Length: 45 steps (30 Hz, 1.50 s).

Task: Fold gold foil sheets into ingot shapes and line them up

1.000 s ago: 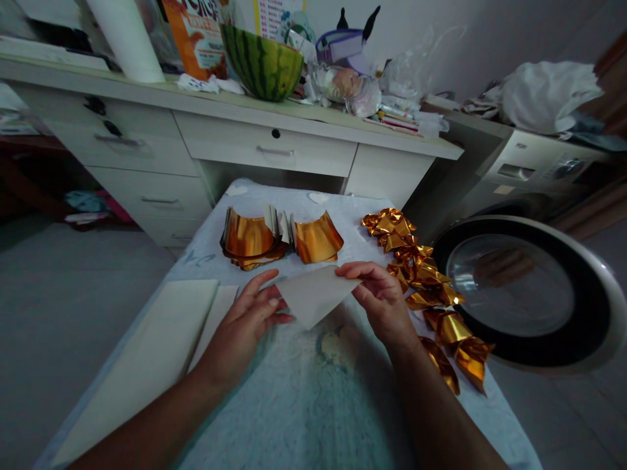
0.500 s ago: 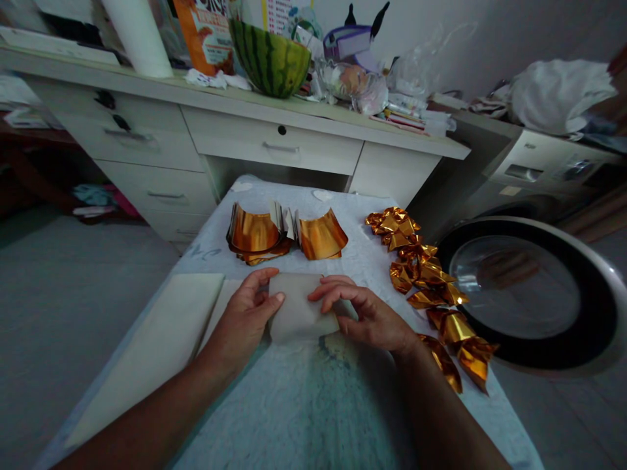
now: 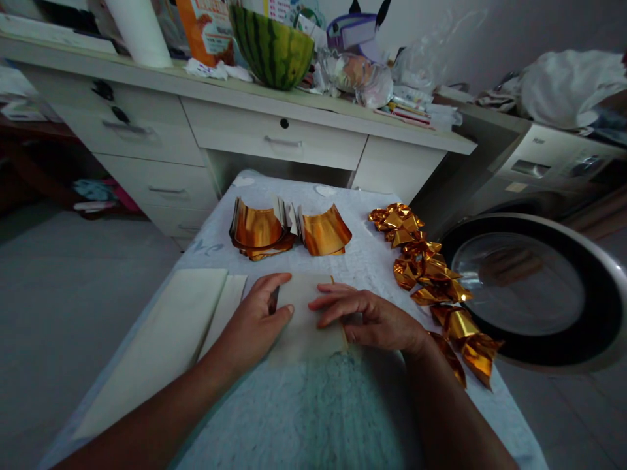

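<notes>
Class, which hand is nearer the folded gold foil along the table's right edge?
Right. The right hand is just left of the foil; the left hand is farther left, across the sheet between them.

Left hand (image 3: 257, 320) cupped, right hand (image 3: 379, 320) curled

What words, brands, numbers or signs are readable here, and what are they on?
"Haier", small and faint, as best it reads: washing machine.
Orange bag: printing too blurred to read.
Printed sheet on the wall: red characters, too small to read.
No numbers are legible.
</notes>
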### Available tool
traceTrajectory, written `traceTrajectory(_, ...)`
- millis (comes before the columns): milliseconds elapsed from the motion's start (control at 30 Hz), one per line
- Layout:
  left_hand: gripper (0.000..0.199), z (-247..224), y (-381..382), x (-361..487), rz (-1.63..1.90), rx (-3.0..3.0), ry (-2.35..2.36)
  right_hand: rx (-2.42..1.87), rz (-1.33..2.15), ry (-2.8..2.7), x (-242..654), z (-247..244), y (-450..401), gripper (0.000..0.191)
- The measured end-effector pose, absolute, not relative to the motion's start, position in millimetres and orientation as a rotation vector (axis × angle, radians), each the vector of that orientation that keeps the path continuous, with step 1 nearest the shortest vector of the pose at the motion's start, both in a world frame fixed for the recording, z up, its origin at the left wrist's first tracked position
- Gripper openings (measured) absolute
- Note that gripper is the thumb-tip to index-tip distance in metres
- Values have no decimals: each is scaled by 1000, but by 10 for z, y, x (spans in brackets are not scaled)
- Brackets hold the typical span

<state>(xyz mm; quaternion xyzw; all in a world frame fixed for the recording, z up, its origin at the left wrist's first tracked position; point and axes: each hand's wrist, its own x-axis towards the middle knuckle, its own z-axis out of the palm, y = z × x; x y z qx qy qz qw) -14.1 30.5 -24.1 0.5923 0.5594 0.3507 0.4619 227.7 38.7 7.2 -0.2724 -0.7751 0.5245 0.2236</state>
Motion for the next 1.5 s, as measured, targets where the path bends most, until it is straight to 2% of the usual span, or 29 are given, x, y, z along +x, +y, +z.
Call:
traceTrajectory(100,44,-226,288,-155,779,1613,1400,-726,1503,-2073,2251,40,384,25)
traceTrajectory(267,36,-165,278,-173,704,1732,1399,-953,1594,-1887,2184,-57,365,27)
traceTrajectory(400,28,-117,287,-170,802,1680,1336,-1171,1235,-1938,2140,-99,395,23)
traceTrajectory(533,46,-65,270,-167,847,1537,1297,-1379,803,-2023,2117,-137,444,18)
traceTrajectory(600,43,-62,269,-158,858,1490,1269,-1440,706,-2034,2110,-173,459,15)
traceTrajectory(667,30,-83,278,-137,850,1390,1192,-1464,663,-2032,2100,-211,464,14)
traceTrajectory(767,32,-137,293,-97,895,1297,1172,-1452,648,-2018,2077,-248,455,14)
traceTrajectory(833,39,-170,293,-78,958,1293,1177,-1455,666,-1959,2066,-258,444,12)
traceTrajectory(867,46,-181,289,-72,993,1285,1166,-1462,691,-1906,2064,-260,439,19)
traceTrajectory(967,62,-181,268,-61,1073,1203,1086,-1461,853,-1690,2068,-268,431,56)
traceTrajectory(1033,66,-160,255,-54,1105,1139,1038,-1391,1040,-1541,2067,-267,436,69)
traceTrajectory(1100,68,-139,248,-47,1125,1092,1015,-1249,1277,-1406,2056,-256,442,64)
traceTrajectory(1200,66,-132,250,-47,1129,1058,1020,-1044,1554,-1232,2026,-228,439,43)
traceTrajectory(1267,61,-137,256,-52,1120,1051,1014,-991,1614,-1147,2003,-213,428,36)
traceTrajectory(1500,33,-72,262,-56,1063,1050,1033,-955,1629,-1050,1962,-171,390,32)
